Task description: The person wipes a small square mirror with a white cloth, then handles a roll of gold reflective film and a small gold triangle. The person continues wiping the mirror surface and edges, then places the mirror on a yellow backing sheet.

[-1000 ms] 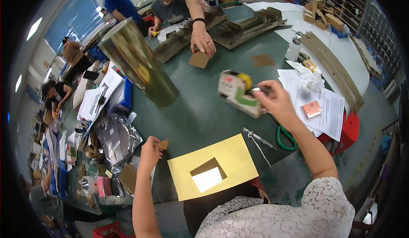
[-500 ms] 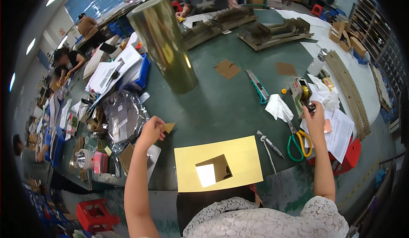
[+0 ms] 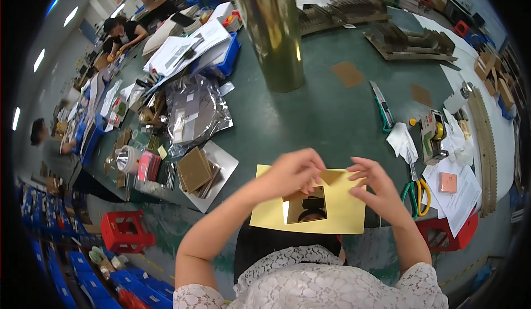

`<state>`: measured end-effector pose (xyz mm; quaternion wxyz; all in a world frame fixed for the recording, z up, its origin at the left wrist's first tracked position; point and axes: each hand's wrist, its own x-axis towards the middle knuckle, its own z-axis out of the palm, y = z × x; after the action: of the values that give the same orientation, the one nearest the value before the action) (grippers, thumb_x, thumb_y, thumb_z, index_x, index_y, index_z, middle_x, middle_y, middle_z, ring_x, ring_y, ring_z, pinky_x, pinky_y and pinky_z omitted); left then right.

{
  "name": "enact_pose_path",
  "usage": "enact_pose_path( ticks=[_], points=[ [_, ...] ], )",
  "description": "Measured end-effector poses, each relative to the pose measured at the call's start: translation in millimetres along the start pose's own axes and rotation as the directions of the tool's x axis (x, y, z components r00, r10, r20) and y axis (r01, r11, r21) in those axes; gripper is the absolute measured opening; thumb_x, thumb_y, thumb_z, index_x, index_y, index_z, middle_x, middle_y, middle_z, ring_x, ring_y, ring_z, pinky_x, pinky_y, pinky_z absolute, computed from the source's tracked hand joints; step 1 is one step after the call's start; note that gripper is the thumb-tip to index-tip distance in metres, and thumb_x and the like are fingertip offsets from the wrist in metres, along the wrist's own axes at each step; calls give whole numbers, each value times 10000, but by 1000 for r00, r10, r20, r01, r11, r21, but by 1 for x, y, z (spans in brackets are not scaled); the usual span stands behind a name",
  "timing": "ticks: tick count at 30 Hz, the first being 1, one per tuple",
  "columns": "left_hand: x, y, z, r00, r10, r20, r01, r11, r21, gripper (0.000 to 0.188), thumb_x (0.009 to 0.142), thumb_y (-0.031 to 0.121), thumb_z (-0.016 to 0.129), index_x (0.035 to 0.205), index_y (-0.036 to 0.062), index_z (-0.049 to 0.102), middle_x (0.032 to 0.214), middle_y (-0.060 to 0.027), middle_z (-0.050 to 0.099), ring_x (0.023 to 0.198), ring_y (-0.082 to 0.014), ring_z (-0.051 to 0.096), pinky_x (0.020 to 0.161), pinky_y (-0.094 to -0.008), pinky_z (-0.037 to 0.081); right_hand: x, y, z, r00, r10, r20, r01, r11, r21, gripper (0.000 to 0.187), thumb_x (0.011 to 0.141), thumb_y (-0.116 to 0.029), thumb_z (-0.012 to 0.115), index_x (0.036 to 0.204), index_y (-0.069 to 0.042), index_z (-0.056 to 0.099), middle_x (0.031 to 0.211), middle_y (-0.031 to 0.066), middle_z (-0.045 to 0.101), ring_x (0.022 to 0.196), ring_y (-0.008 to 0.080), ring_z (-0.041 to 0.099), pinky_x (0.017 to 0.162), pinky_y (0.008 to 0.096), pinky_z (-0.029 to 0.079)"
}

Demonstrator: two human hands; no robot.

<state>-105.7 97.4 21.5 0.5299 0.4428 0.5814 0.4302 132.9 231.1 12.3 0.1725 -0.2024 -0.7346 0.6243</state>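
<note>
Over a yellow sheet (image 3: 349,220) at the table's near edge, my left hand (image 3: 296,170) pinches a small tan piece (image 3: 332,177) with a pointed shape. My right hand (image 3: 378,186) is beside it, fingers curved and apart, with nothing visible in them. Below my hands a shiny, mirror-like brown square plate (image 3: 312,209) lies on the sheet, its upper left part covered by my left fingers. To the left, a stack of brown square plates (image 3: 194,170) rests on a pale grey board (image 3: 225,162).
At right lie scissors (image 3: 422,195) with green and yellow handles, a utility knife (image 3: 381,107), crumpled tissue (image 3: 402,140) and a tape dispenser (image 3: 432,137). A tall greenish film roll (image 3: 274,43) stands ahead. Plastic-wrapped sheets (image 3: 199,112) are at left. Co-workers sit farther off.
My right hand has left the tape dispenser and come in over the yellow sheet. My left hand has carried the tan piece rightward over the plate. The view has shifted.
</note>
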Motion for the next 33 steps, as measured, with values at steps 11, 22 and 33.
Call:
enact_pose_path(
  ticks=[11, 22, 33],
  points=[
    [56, 99, -66, 533, 842, -86, -281, 272, 920, 340, 877, 115, 728, 1149, 6, 555, 1146, -215, 573, 1110, -404, 556, 985, -468, 453, -29, 42, -99, 875, -263, -408, -88, 741, -666, 154, 941, -8, 629, 1089, 22, 657, 930, 123, 643, 857, 221, 642, 778, 325, 498],
    [116, 207, -158, 179, 979, 93, 251, -137, 958, 555, 860, 337, 779, 1262, 6, 588, 1355, -214, 552, 1296, -407, 507, 1062, -485, 427, 11, 15, -115, 884, -296, -361, -64, 690, -721, 380, 837, -123, 777, 1152, 0, 602, 1108, 150, 600, 1088, 317, 566, 947, 404, 468],
    [-63, 25, -17, 758, 590, -278, -80, 508, 858, 611, 807, 24, 772, 1373, 48, 544, 1533, -205, 403, 1378, -387, 443, 1132, -469, 391, 264, 46, -108, 938, 12, -345, -317, 431, -845, 869, 632, -527, 914, 1241, -13, 567, 1252, 212, 607, 1205, 404, 554, 1018, 484, 468]
  ],
)
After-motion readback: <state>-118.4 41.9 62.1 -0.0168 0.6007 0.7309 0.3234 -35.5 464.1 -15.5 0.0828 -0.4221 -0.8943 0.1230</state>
